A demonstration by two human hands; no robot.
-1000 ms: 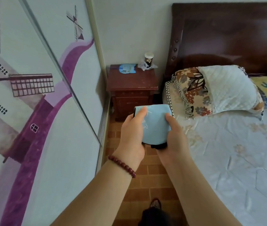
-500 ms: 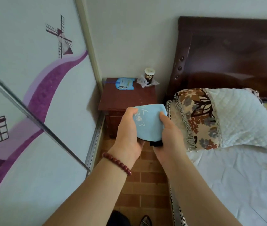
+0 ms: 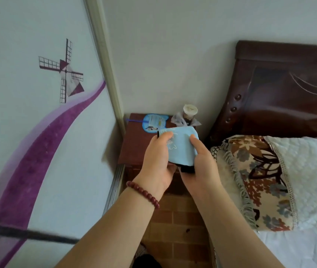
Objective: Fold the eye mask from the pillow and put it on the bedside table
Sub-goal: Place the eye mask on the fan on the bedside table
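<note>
The light blue eye mask (image 3: 181,148) is folded in half, with a black strap end showing under its lower edge. My left hand (image 3: 156,161) grips its left side, thumb on top. My right hand (image 3: 202,167) grips its right side, thumb also on top. Both hands hold the mask in the air over the front part of the dark red bedside table (image 3: 134,144). The floral and white pillow (image 3: 269,178) lies on the bed to the right.
A blue hand fan (image 3: 154,122) and a cup in a plastic bag (image 3: 188,116) sit at the back of the table. A wardrobe door with a windmill picture (image 3: 37,132) stands on the left. The dark headboard (image 3: 285,93) rises on the right.
Both hands have carried the folded mask forward, from above the brick floor to above the bedside table. The view has come closer to the table.
</note>
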